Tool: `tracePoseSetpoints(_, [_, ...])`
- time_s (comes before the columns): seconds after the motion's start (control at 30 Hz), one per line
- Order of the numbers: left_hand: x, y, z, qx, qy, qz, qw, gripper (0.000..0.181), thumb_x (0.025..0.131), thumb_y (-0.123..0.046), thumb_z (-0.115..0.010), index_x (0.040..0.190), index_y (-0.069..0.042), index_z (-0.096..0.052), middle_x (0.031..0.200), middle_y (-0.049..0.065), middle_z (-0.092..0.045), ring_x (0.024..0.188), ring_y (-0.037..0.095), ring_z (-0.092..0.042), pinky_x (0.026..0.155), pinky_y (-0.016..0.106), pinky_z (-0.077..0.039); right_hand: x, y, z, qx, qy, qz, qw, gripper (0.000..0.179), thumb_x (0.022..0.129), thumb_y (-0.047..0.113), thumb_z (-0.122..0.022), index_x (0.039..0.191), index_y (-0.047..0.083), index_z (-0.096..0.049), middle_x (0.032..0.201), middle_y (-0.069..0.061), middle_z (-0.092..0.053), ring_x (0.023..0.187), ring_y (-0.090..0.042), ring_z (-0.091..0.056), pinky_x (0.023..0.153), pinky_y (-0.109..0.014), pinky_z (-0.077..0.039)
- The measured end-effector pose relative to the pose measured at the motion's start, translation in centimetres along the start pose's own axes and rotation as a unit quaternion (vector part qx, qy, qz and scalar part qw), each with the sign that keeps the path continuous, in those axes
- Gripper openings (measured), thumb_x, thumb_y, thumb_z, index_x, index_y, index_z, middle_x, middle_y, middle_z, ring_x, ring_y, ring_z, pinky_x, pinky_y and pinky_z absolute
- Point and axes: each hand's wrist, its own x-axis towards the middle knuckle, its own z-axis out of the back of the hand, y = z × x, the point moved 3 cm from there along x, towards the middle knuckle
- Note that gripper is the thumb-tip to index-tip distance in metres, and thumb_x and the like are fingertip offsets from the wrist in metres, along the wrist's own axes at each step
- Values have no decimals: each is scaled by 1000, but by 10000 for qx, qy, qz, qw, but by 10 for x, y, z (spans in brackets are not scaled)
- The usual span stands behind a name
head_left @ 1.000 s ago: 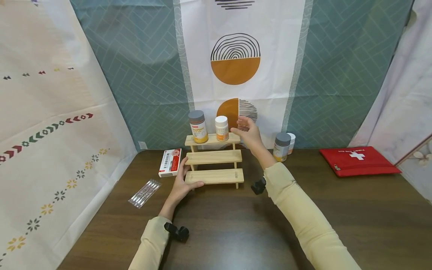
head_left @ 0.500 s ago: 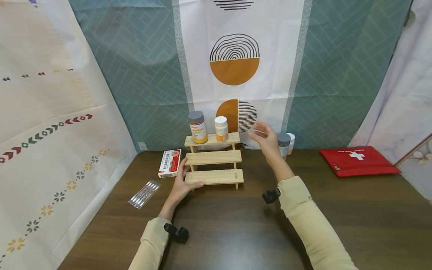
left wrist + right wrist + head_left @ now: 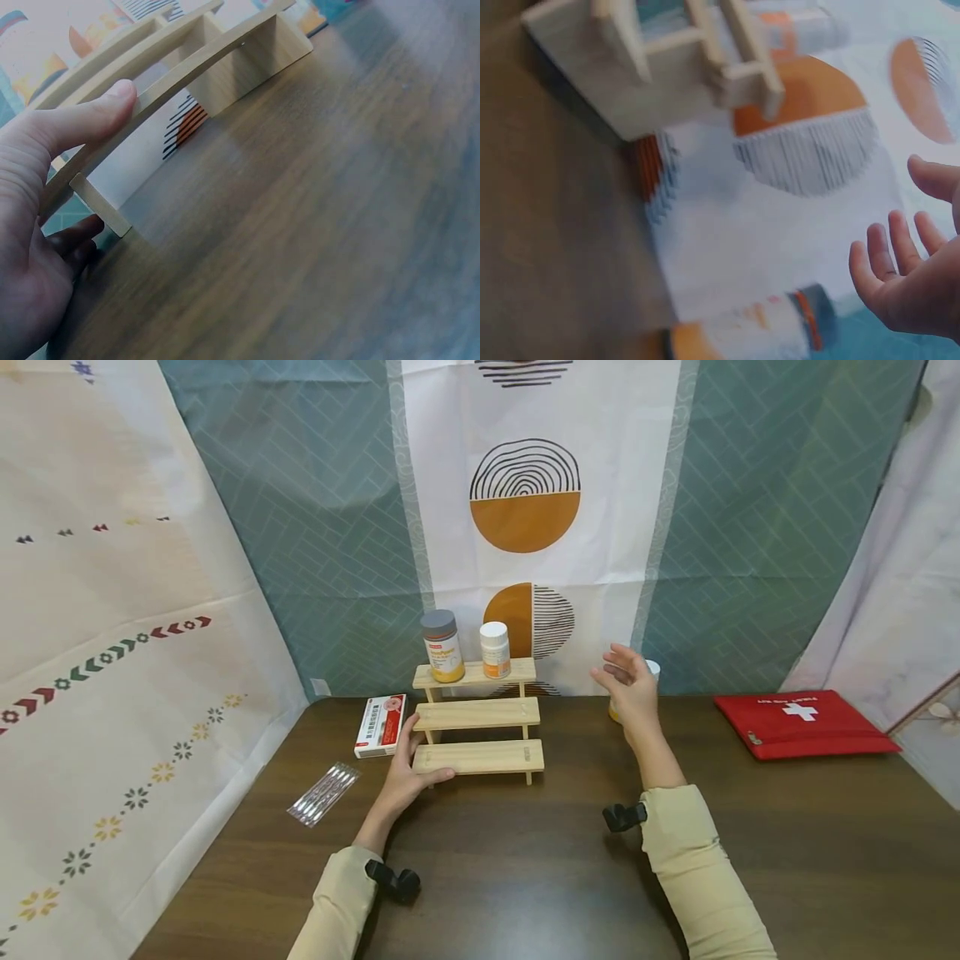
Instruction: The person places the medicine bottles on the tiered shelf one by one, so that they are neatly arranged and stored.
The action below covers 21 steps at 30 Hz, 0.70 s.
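Note:
A three-tier wooden stand [image 3: 477, 758] is on the table, and my left hand [image 3: 402, 781] grips its left end. In the left wrist view my thumb [image 3: 112, 105] lies on the front tier and other fingers are at its side, near the leg. On the top tier stand a grey-capped bottle [image 3: 444, 649] and a smaller white-capped bottle [image 3: 495, 652]. My right hand [image 3: 633, 693] is raised right of the stand, fingers loosely bent, holding nothing. It mostly hides another grey-capped bottle [image 3: 742, 330] from the head view; a white-capped bottle [image 3: 654, 669] shows behind it.
Left of the stand lie a medicine box [image 3: 380, 727] and a clear packet of cotton swabs [image 3: 323, 794]. A red first-aid pouch [image 3: 802, 727] is at the right back of the brown table [image 3: 525, 877]. Patterned cloths [image 3: 330, 527] hang behind.
My right hand has moved right, away from the white-capped bottle on the top tier, to in front of the bottles standing at the right. My left hand stays on the stand.

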Motion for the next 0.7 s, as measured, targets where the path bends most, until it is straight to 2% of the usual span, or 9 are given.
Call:
tracePoseSetpoints(0.1, [1, 1, -2, -16, -7, 212, 9998, 111, 75, -5, -83, 156, -27, -10, 159, 18, -27, 143, 34, -34, 106, 41, -38, 2, 8, 17, 83, -271, 70, 9996, 55, 92, 10, -66, 142, 8, -44, 120, 6, -56, 117, -15, -53, 95, -15, -43])
tracePoseSetpoints(0.2, [2, 1, -1, 14, -8, 275, 9996, 111, 75, -2, -81, 156, -29, -10, 159, 16, -27, 144, 32, -33, 107, 43, -37, 6, 11, 34, 303, -473, -75, 9984, 57, 91, 11, -67, 143, 11, -44, 113, 16, -55, 112, -7, -52, 99, -17, -42])
tracePoseSetpoints(0.33, [3, 0, 2, 47, -22, 268, 9996, 111, 75, -3, -82, 156, -30, -11, 158, 15, -29, 142, 33, -37, 101, 34, -40, 11, 7, 46, 584, -707, -174, 9956, 56, 91, 10, -68, 142, 11, -45, 111, 15, -55, 107, -2, -52, 96, -15, -42])
tracePoseSetpoints(0.43, [3, 0, 2, -11, -2, 285, 9996, 110, 76, -2, -81, 155, -31, -10, 158, 15, -29, 140, 34, -38, 98, 27, -41, 13, 1, 49, 487, -894, -216, 9946, 53, 90, 10, -68, 140, 11, -47, 111, 13, -57, 107, -4, -53, 97, -18, -43])
tracePoseSetpoints(0.6, [2, 1, 0, -91, 55, 338, 9994, 110, 76, -1, -80, 156, -31, -10, 158, 16, -29, 135, 37, -43, 90, 21, -44, 16, -8, 52, 174, -1033, -346, 9939, 55, 90, 9, -67, 141, 9, -46, 120, 5, -58, 124, -20, -51, 108, -30, -40])
tracePoseSetpoints(0.7, [3, 2, 0, -70, 37, 342, 9994, 110, 76, -2, -81, 155, -32, -11, 158, 15, -30, 134, 35, -44, 89, 22, -45, 17, -14, 53, 84, -1112, -346, 9932, 57, 91, 9, -66, 143, 8, -44, 130, -2, -56, 131, -25, -46, 109, -31, -39])
